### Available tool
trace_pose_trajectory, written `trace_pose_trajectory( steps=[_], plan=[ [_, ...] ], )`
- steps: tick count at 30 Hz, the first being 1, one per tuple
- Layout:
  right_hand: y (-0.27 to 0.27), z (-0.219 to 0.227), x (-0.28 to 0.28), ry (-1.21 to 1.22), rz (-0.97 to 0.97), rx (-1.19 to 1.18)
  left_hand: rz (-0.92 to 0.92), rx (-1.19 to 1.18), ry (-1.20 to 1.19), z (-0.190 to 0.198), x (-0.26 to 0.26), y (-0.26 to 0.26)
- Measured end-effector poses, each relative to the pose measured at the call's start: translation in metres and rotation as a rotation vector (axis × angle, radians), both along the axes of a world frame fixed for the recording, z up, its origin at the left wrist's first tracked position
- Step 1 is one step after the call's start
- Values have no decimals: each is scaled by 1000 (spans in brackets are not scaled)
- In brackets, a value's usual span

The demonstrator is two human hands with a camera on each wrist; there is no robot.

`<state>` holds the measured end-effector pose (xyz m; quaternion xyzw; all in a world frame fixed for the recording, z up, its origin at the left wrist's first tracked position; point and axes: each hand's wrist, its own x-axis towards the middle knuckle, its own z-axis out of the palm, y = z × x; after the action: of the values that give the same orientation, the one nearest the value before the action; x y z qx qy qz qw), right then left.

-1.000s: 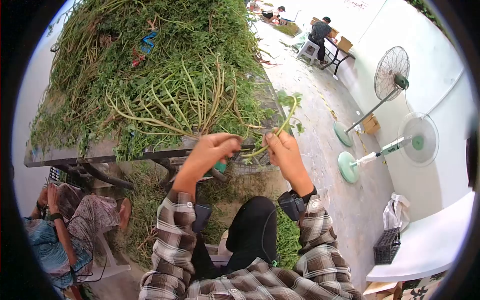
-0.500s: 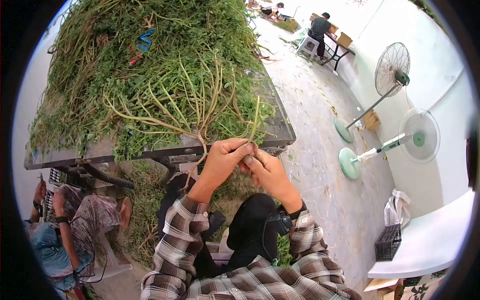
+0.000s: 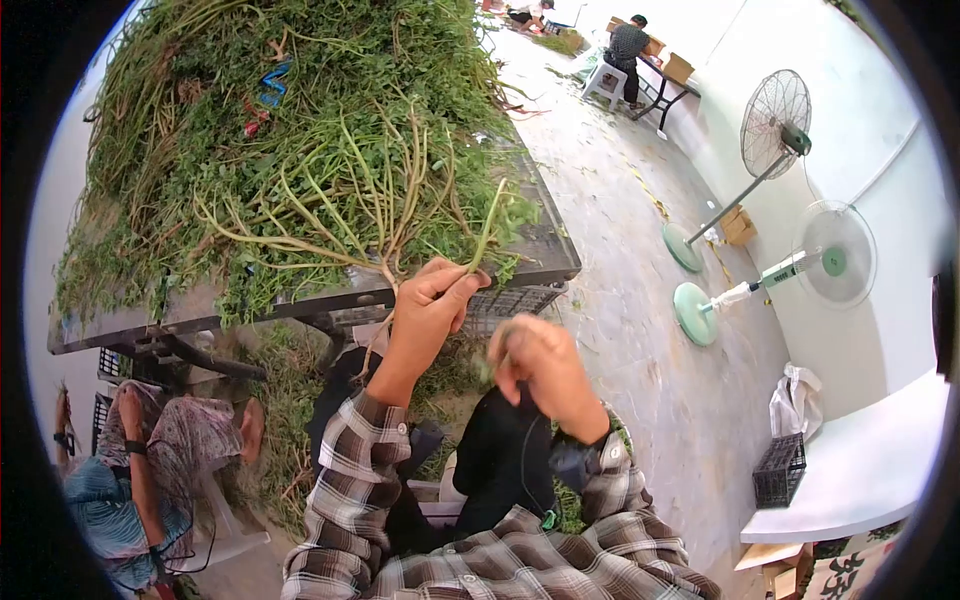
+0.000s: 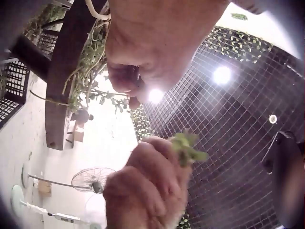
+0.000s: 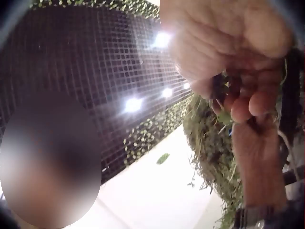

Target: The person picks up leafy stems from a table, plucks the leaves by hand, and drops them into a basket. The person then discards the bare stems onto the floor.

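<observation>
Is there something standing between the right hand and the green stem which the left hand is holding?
Nothing visible stands between the right hand and the upper part of the green stem; the left hand pinches it lower down.

Two fans (image 3: 776,125) — one heap of greens (image 3: 290,150)

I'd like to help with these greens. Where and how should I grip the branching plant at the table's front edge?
Probably pinch its single stalk, just below the fork, from the near side: the stalk overhangs the table edge, while the stems fan away across the pile.
</observation>
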<state>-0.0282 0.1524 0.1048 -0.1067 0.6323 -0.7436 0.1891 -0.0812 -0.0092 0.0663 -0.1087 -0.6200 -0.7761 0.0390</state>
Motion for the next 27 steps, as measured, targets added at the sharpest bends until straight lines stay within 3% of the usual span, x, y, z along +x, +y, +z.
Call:
trace_pose_trajectory(
  steps=[1,4,9,12,15,17,19,21,25,27],
  plan=[
    [1,-12,-9,-25,-142,-106,-58,45,1,0,3,1],
    [14,-28,-34,-26,-251,-301,-124,10,26,-7,5,8],
    [7,-17,-46,-91,-314,-460,-191,18,66,-9,10,18],
    [11,-18,-53,-105,-242,-465,-216,-74,99,-13,9,20],
    [13,-25,-54,-64,-308,-370,-201,-214,137,-21,5,16],
    [10,-25,-46,86,-374,-9,-180,-319,186,-21,4,15],
    [0,-24,-34,222,-375,130,-156,15,-27,-13,5,14],
    [-10,-28,-21,401,-358,371,-153,65,-37,-10,6,14],
    [-22,-56,-13,663,-433,426,-118,131,-113,-14,5,12],
    [-20,-52,-7,555,-471,387,-38,207,-113,-20,2,13]
  ],
)
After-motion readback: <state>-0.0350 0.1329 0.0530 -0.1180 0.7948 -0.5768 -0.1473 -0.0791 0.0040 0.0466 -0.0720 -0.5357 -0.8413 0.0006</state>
